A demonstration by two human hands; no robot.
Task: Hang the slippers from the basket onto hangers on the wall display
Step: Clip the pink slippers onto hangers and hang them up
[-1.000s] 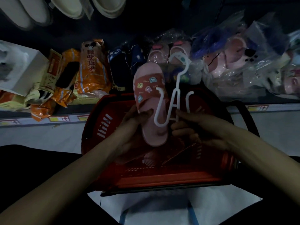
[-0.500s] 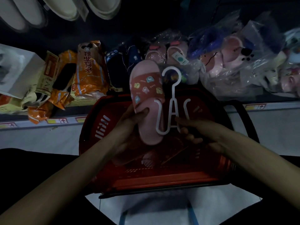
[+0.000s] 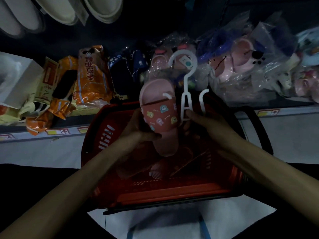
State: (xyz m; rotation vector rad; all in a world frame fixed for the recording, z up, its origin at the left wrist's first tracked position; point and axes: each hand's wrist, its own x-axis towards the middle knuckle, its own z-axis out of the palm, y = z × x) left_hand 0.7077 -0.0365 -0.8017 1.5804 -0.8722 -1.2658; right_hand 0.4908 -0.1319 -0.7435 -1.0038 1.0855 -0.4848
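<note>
Slid on since a moment ago, the pink slipper [image 3: 159,116] now sits on the left of two prongs of the one white hanger [image 3: 185,91]. The prong's tip shows above its red cartoon-print strap. The left hand [image 3: 135,130] has its fingers gripping the strap's side, and the right hand [image 3: 207,128] pinches the hanger's base. Both hover over the red basket [image 3: 107,135], where one more slipper [image 3: 155,171] lies dimly. Behind them, a shelf [image 3: 284,112] holds orange packets [image 3: 91,80] and bagged slippers [image 3: 241,57].

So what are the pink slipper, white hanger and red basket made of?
The pink slipper looks like soft moulded foam or rubber: matte, thick rounded edges. The white hanger seems rigid plastic: thin, smooth moulded hooks. The red basket seems hard plastic: slotted moulded walls.
</note>
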